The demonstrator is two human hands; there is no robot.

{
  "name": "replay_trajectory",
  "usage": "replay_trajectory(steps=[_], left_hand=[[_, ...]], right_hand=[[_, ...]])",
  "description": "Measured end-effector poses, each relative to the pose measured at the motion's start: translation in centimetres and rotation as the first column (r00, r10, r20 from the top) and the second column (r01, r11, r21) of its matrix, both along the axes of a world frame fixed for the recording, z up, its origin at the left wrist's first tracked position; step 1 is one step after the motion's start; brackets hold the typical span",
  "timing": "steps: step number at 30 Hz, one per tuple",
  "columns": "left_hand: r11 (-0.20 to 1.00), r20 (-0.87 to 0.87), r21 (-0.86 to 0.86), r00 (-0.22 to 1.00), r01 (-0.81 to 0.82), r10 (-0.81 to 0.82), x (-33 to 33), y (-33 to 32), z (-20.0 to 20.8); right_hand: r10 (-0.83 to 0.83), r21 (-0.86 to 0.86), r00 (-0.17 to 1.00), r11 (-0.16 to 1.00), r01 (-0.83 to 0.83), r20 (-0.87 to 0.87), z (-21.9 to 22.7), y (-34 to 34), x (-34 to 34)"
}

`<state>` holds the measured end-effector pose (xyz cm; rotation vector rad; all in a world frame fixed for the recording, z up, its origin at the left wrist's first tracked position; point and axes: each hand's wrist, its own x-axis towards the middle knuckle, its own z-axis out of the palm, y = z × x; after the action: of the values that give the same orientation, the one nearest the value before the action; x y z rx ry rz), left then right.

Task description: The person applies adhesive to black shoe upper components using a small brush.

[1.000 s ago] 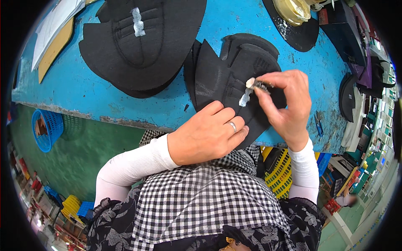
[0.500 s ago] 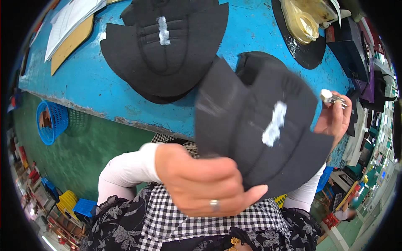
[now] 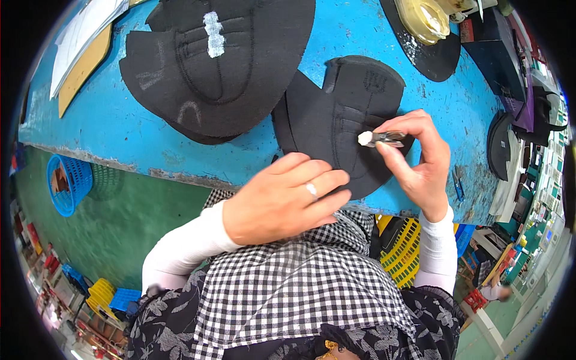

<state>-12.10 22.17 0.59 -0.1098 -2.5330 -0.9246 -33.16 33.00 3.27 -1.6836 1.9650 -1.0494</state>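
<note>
In my right hand (image 3: 425, 165), pinched between thumb and fingers, is a small metal clip-like dauber (image 3: 390, 139) with a white tip. The tip is over the middle of a black padded fabric piece (image 3: 315, 117) with stitched lines, which has no white streak in sight. My left hand (image 3: 282, 198) is at that piece's near left edge, fingers stretched out and holding nothing. On the left lies a stack of similar black pieces (image 3: 162, 63); its top one bears a white streak (image 3: 213, 35) and faint chalk marks.
A cream-coloured pot (image 3: 423, 24) with white residue rests on a black piece at the back right. Small blue-handled snips (image 3: 458, 185) lie right of my right hand. Papers on a board (image 3: 90, 48) are at the far left. A blue basket (image 3: 71, 185) stands on the floor.
My left hand has let go of the white-streaked black piece, and a streaked piece with chalk marks now tops the left stack. My right hand brought the dauber left, over an unstreaked piece.
</note>
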Motion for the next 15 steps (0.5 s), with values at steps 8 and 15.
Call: replay_trajectory(steps=[8,15], left_hand=[[0.995,0.035,-0.095,0.999,-0.01,0.014,-1.0,1.3,-0.6],[0.972,0.095,-0.232,0.995,0.034,-0.012,-1.2,1.1,0.7]], right_hand=[[0.011,-0.179,0.864,0.977,-0.117,-0.503,-0.4,-3.4,-1.7],[0.244,0.042,0.913,0.969,-0.243,-0.328,0.9,-1.4,-0.5]])
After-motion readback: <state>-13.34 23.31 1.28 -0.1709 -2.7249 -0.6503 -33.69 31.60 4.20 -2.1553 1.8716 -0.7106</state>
